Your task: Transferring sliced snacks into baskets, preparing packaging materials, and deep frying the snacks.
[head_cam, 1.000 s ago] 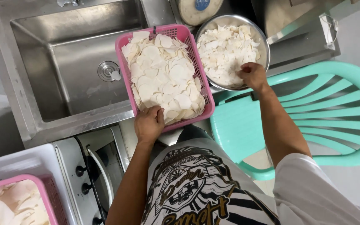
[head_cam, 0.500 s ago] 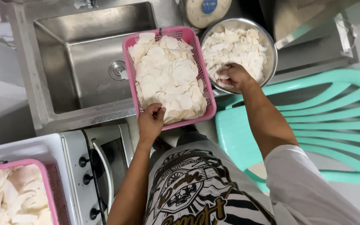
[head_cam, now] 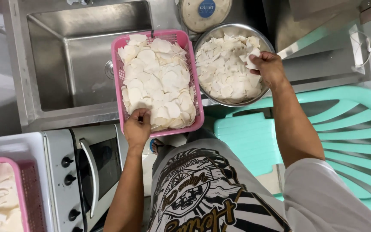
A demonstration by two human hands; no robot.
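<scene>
left hand (head_cam: 137,127): fingers curled over the near rim of the pink basket (head_cam: 193,81), gripping it.
right hand (head_cam: 268,67): over the right side of the metal bowl (head_cam: 236,30), pinching a few white slices (head_cam: 250,57) between its fingers.
pink basket: heaped with pale slices, resting across the right edge of the steel sink (head_cam: 69,68).
metal bowl: just beside the basket, on its right, also full of slices.
nearby: teal plastic chair (head_cam: 344,124) at the right, small oven (head_cam: 86,172) below the sink, a second pink basket (head_cam: 20,193) at lower left.

pink plastic basket (head_cam: 194,81), probably brushed-steel sink (head_cam: 65,64)
</scene>
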